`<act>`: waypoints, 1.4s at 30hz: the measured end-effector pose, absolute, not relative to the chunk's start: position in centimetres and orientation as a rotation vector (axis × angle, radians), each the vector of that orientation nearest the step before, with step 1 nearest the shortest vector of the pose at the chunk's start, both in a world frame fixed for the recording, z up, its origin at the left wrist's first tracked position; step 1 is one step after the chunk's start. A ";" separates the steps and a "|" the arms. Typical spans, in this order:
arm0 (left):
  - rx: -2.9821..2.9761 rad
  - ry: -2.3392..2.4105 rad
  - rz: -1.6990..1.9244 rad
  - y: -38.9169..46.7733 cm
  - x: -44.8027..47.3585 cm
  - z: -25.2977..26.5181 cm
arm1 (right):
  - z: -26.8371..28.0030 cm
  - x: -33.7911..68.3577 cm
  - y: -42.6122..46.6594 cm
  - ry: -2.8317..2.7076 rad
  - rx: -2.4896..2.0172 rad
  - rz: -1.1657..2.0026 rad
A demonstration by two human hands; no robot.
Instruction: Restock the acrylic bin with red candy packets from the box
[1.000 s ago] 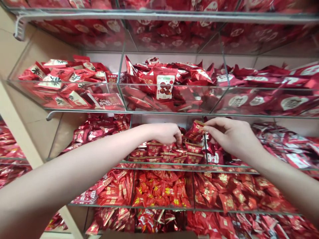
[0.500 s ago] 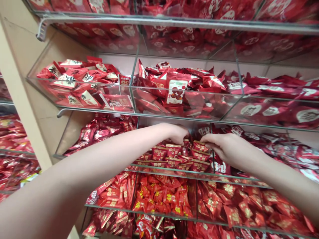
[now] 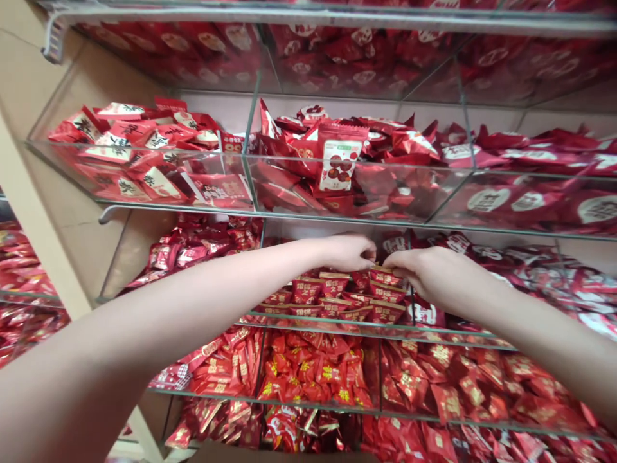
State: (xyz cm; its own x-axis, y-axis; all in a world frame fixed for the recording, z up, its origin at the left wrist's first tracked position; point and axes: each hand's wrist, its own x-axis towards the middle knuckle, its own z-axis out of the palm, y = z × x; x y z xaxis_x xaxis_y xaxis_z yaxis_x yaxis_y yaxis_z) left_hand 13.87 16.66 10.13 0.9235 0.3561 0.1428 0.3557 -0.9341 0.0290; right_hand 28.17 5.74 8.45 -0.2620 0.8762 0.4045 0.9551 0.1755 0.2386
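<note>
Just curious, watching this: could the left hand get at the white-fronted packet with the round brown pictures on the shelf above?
Probably yes. The white-fronted packet sits on top of its heap behind a low clear bin front, open above. The left hand is just below, under that shelf, so it would have to draw back first.

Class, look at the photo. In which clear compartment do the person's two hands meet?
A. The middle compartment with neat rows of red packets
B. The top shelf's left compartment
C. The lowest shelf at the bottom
A: the left hand and right hand meet over the rows of red packets in the middle compartment.
</note>
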 end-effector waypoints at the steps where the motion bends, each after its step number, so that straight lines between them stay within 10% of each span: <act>1: 3.078 0.590 0.230 16.7 13.8 10.0 | 8.5 28.1 5.8 -2.282 -1.826 -0.678; 42: 3.009 0.716 -0.108 17.9 10.6 11.3 | 10.3 24.1 8.7 -2.522 -1.825 -0.544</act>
State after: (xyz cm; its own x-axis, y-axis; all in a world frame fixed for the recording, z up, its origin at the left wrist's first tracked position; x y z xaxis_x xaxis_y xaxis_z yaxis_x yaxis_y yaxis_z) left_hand 10.64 17.86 11.32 0.8906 0.4478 -0.0788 0.4511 -0.8920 0.0291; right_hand 24.07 8.70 10.26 -0.3329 0.9249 0.1836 0.9184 0.2739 0.2856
